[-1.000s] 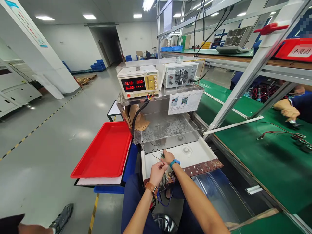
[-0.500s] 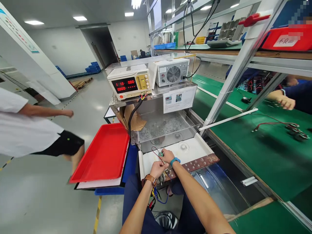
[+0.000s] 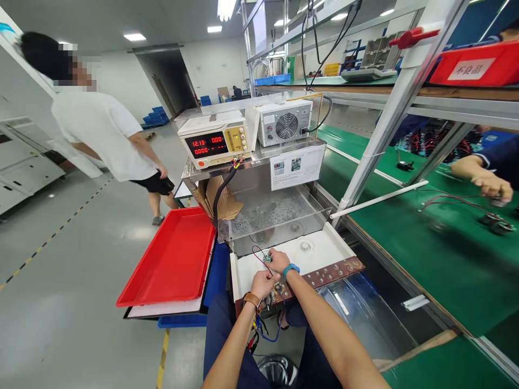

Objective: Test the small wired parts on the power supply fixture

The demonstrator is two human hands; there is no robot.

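My right hand [image 3: 279, 261] pinches a small green circuit board [image 3: 266, 259] over a white work surface [image 3: 324, 242]. Thin red and black wires [image 3: 255, 248] loop from the board towards my left hand [image 3: 263, 283], whose thumb and fingertips are closed on them. Both hands are close together above the left part of a brown strip [image 3: 329, 270] with metal studs. Blue, yellow and other leads [image 3: 267, 337] hang beneath the strip, near my left wrist.
A power supply [image 3: 214, 141] with lit red digits stands ahead beside a grey fan unit [image 3: 286, 123]. At the left is a red tray [image 3: 174, 259]; a person in a white shirt [image 3: 101, 129] walks beyond it. A co-worker's hand [image 3: 492, 186] is over the green bench [image 3: 446, 259].
The person in the white shirt has walked farther away. At the right, the co-worker's hand has shifted right and down. My hands have hardly moved.
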